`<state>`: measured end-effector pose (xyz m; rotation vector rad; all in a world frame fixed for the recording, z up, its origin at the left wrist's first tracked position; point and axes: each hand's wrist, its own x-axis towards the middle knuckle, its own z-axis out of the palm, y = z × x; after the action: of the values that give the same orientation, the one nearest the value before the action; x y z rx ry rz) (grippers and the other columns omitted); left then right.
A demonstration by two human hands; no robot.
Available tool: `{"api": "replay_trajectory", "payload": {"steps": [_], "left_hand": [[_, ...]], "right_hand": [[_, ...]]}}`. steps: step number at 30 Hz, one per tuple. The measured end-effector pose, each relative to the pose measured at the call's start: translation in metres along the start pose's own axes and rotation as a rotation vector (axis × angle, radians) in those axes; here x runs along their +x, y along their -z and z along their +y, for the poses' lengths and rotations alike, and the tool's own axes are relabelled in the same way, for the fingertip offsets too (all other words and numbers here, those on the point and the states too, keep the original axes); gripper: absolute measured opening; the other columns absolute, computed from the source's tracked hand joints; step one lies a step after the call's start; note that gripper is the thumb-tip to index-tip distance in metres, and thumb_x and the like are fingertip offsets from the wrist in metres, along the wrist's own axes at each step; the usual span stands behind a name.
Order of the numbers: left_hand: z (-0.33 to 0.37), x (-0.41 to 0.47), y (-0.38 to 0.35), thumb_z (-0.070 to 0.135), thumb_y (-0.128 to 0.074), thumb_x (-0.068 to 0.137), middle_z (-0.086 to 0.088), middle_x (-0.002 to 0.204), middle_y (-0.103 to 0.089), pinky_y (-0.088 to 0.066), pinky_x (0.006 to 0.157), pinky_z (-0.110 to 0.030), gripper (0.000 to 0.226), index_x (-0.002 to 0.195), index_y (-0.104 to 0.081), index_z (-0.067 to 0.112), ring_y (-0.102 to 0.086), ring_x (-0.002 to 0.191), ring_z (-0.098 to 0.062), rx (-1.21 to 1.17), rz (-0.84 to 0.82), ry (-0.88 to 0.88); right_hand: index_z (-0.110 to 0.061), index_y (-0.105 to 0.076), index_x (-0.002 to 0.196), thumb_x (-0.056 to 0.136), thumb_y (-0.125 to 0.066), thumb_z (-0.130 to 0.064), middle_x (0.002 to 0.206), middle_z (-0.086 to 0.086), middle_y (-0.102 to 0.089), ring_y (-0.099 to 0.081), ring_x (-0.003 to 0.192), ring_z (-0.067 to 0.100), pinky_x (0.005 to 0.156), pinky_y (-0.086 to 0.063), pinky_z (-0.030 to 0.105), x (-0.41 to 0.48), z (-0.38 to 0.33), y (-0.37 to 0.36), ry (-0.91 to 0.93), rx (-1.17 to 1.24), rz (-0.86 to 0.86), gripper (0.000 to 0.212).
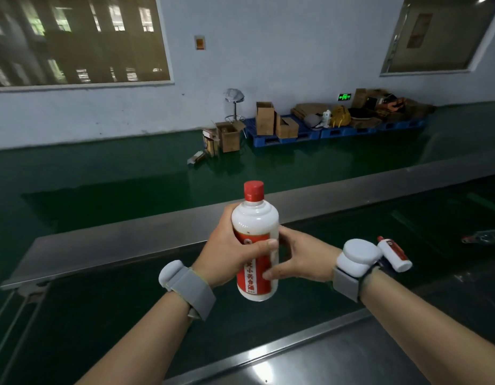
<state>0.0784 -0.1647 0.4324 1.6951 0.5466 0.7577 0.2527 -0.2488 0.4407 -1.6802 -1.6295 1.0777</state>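
Note:
A white ceramic bottle [255,220] with a red cap and a red label is held upright in front of me, above a dark conveyor belt. My left hand [227,245] grips its body from the left, thumb across the label. My right hand [299,255] holds the bottle from the right, fingers wrapped behind it and thumb near its lower half. Both wrists carry grey straps with white sensor pods. A second white bottle [395,254] with a red label lies on its side on the belt, just behind my right wrist.
Metal rails [129,240] run along both sides of the belt [101,315]. Another object [482,236] lies on the belt at far right. Beyond, on the green floor, stand cardboard boxes [229,136], blue pallets [285,134] with clutter and a stool [234,107].

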Motion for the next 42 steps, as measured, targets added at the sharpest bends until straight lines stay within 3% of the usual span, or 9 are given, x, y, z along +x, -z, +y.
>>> {"api": "replay_trajectory", "payload": {"steps": [4,9,14,20,27,31,34,37,42], "left_hand": [[-0.027,0.024,0.033,0.046,-0.082,0.066,0.011,0.109,-0.068,-0.057,0.081,-0.026,0.071,0.125,-0.043,0.034,-0.068,0.101,-0.009,-0.022,0.021,0.032],[-0.061,0.052,0.064,0.052,-0.066,0.075,0.010,0.112,-0.065,-0.057,0.084,-0.025,0.058,0.125,-0.045,0.032,-0.066,0.100,-0.002,-0.013,0.006,0.135],[-0.095,0.086,0.092,0.037,-0.076,0.072,0.014,0.101,-0.074,-0.057,0.064,-0.020,0.047,0.115,-0.059,0.031,-0.072,0.091,-0.009,-0.023,-0.116,0.292],[-0.147,0.124,0.089,0.048,-0.062,0.085,0.005,0.094,-0.076,-0.058,0.058,-0.028,0.034,0.113,-0.062,0.028,-0.074,0.082,-0.016,0.017,-0.101,0.491],[-0.241,0.160,0.067,0.031,-0.089,0.055,0.011,0.120,-0.067,-0.049,0.097,-0.032,0.082,0.123,-0.048,0.049,-0.063,0.108,-0.007,0.235,-0.192,0.531],[-0.308,0.162,0.053,0.028,-0.089,0.066,0.016,0.138,-0.046,-0.029,0.099,-0.015,0.110,0.152,-0.020,0.029,-0.041,0.125,0.000,0.350,-0.253,0.553],[-0.351,0.161,0.045,0.020,-0.090,0.065,0.013,0.134,-0.049,-0.037,0.098,-0.014,0.105,0.150,-0.028,0.020,-0.046,0.125,-0.008,0.329,-0.180,0.579],[-0.386,0.162,0.040,0.026,-0.092,0.059,0.008,0.118,-0.062,-0.047,0.097,-0.033,0.080,0.129,-0.052,0.026,-0.059,0.107,-0.013,0.399,-0.056,0.576],[-0.428,0.163,0.032,0.035,-0.091,0.057,0.010,0.108,-0.061,-0.042,0.079,-0.014,0.077,0.123,-0.053,0.025,-0.058,0.097,-0.010,0.419,0.050,0.605]], "right_hand": [[-0.045,-0.048,0.123,0.063,-0.086,-0.032,0.113,-0.024,-0.066,-0.063,0.106,-0.002,0.076,-0.052,0.013,0.057,-0.001,-0.019,0.049,0.105,0.023,0.072],[-0.037,-0.050,0.125,0.064,-0.085,-0.039,0.111,-0.013,-0.070,-0.067,0.103,0.006,0.092,-0.054,0.037,0.116,0.023,-0.033,0.018,0.160,0.057,0.071],[-0.041,-0.038,0.134,0.066,-0.085,-0.030,0.110,-0.014,-0.069,-0.067,0.101,0.007,0.073,-0.056,0.022,0.160,0.059,-0.036,-0.045,0.165,-0.048,0.083],[-0.042,-0.056,0.104,0.075,-0.078,-0.041,0.094,-0.012,-0.073,-0.072,0.081,0.006,0.051,-0.049,0.011,0.205,0.112,-0.037,-0.153,0.220,-0.034,0.037],[-0.046,-0.043,0.118,0.051,-0.085,-0.046,0.105,-0.012,-0.067,-0.070,0.087,0.014,0.065,-0.061,0.034,0.263,0.199,-0.043,-0.195,0.117,-0.082,0.079],[-0.050,-0.032,0.127,0.060,-0.086,-0.038,0.114,-0.010,-0.064,-0.063,0.103,0.014,0.088,-0.052,0.028,0.288,0.258,-0.056,-0.174,-0.021,-0.147,0.087],[-0.044,-0.029,0.132,0.061,-0.084,-0.041,0.111,-0.001,-0.066,-0.065,0.098,0.021,0.085,-0.055,0.039,0.304,0.294,-0.068,-0.202,-0.074,-0.180,0.090],[-0.046,-0.031,0.127,0.059,-0.084,-0.042,0.104,0.001,-0.067,-0.065,0.090,0.024,0.081,-0.056,0.039,0.320,0.322,-0.075,-0.220,-0.084,-0.174,0.086],[-0.031,-0.037,0.134,0.067,-0.083,-0.034,0.114,0.006,-0.068,-0.064,0.102,0.028,0.090,-0.052,0.039,0.340,0.359,-0.084,-0.208,-0.122,-0.188,0.082]]}}
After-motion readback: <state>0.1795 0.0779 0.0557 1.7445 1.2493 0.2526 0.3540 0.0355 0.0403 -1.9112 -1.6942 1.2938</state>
